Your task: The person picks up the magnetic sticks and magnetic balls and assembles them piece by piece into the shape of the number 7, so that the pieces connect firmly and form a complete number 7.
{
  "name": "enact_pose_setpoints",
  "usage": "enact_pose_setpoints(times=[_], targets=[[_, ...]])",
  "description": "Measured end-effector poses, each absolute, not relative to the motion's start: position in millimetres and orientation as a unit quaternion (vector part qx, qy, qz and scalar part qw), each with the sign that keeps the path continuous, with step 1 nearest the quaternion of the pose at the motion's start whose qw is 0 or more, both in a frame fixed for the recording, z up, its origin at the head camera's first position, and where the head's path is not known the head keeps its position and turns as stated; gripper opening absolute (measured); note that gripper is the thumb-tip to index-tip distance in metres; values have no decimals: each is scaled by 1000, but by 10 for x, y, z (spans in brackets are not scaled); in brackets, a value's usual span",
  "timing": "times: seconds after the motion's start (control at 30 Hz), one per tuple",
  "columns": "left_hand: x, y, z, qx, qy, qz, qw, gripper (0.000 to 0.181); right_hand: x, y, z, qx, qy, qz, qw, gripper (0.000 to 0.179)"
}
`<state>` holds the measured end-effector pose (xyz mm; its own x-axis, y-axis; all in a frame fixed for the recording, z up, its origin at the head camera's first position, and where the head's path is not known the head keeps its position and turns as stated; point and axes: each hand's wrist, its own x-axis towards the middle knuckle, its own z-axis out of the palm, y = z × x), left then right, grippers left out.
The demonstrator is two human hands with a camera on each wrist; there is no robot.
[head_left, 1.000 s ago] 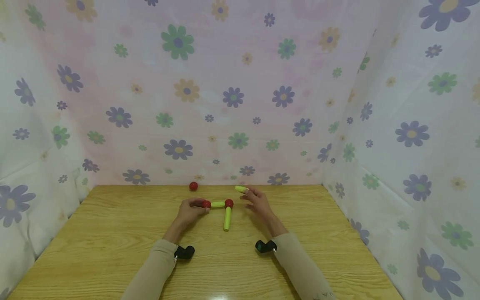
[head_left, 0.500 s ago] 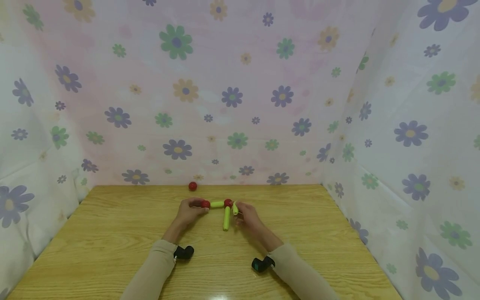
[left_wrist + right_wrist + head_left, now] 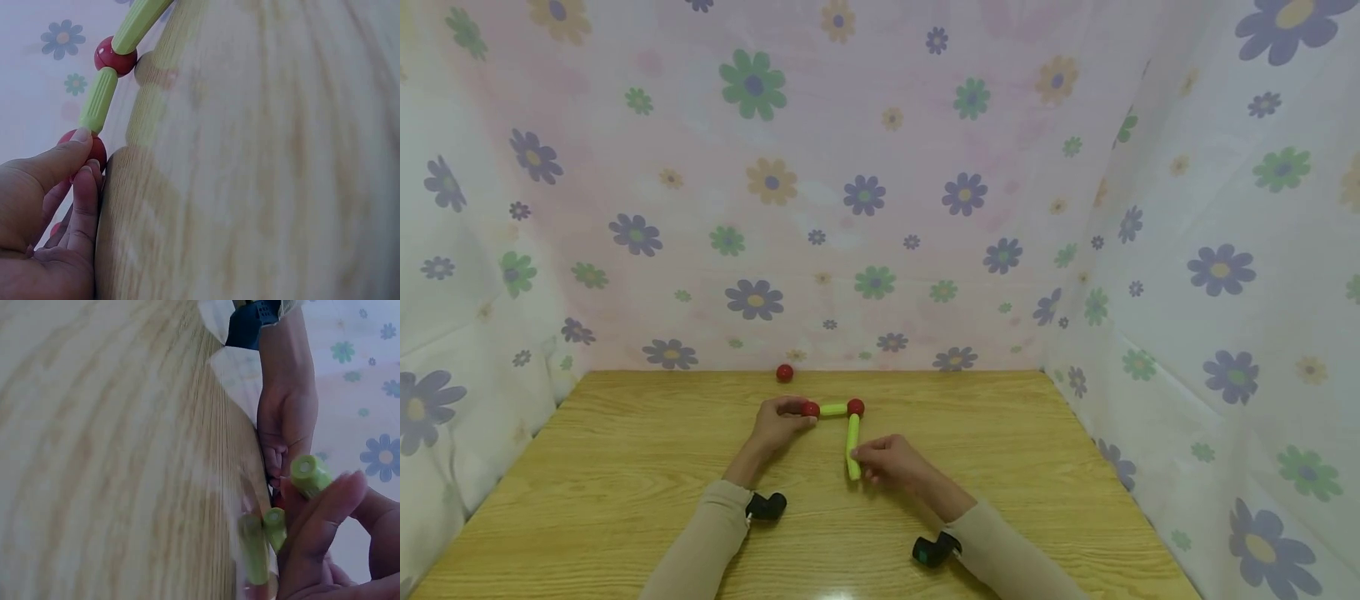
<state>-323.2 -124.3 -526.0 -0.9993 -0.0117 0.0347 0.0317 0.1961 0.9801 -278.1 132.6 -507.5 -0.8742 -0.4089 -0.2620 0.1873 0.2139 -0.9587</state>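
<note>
My left hand (image 3: 777, 427) pinches a red ball (image 3: 811, 410) between thumb and fingers. A short yellow-green ribbed stick (image 3: 833, 410) joins that ball to a second red ball (image 3: 855, 407). From the second ball another yellow-green stick (image 3: 852, 433) runs toward me along the tabletop. Between the thumb and fingers of my right hand (image 3: 895, 462) is a loose yellow-green stick (image 3: 310, 477), its round end face showing in the right wrist view. In the head view it overlaps the near end of the attached stick; I cannot tell whether they touch.
A lone red ball (image 3: 785, 373) lies near the back edge of the wooden table (image 3: 625, 483). Flowered cloth (image 3: 880, 208) hangs behind the table and along both sides. Each wrist wears a black camera.
My right hand has carried its stick left past the second ball, then toward me to the near end of the attached stick. My left hand keeps its grip on the ball, almost still.
</note>
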Motion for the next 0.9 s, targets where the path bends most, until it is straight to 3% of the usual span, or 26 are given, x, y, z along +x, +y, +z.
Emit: enact_pose_setpoints(times=[0.1, 0.9], targets=[[-3228, -1244, -5261, -9, -774, -632, 19, 39, -2726, 1325, -5074, -80, 757, -596, 254, 24], [-3247, -1235, -5275, -6, -775, -631, 26, 38, -2718, 1266, -5119, -69, 766, -594, 237, 27]])
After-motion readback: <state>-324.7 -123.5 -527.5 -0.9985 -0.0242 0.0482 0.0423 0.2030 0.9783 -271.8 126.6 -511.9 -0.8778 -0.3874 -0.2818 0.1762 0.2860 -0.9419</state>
